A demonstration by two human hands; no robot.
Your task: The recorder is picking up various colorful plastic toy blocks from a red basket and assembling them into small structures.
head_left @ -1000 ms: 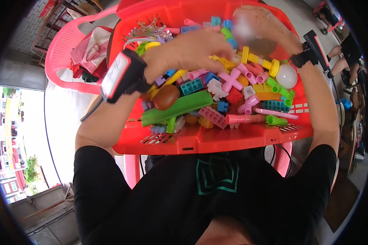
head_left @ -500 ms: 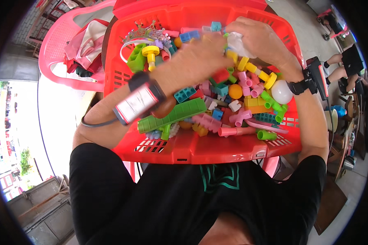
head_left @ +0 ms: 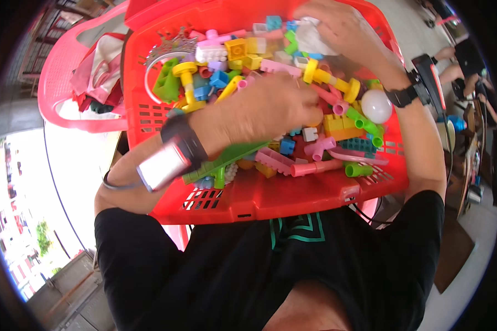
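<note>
Right hand (head_left: 342,27), upper right of frame, closed around a crumpled white soft object (head_left: 313,39); left hand (head_left: 270,105), frame centre, palm down on mixed plastic building bricks (head_left: 337,124), whether its fingers grip anything cannot be told; bricks fill a red slotted plastic basket (head_left: 270,193); white ball (head_left: 376,106) at right.

Black short-sleeved T-shirt (head_left: 270,265) here, with a teal angular emblem (head_left: 298,231) on the chest. Above that emblem, the left wrist carries a black strap with a pale rectangular device (head_left: 163,164); to the emblem's upper right, a black-banded watch (head_left: 406,96) circles the right wrist.
</note>
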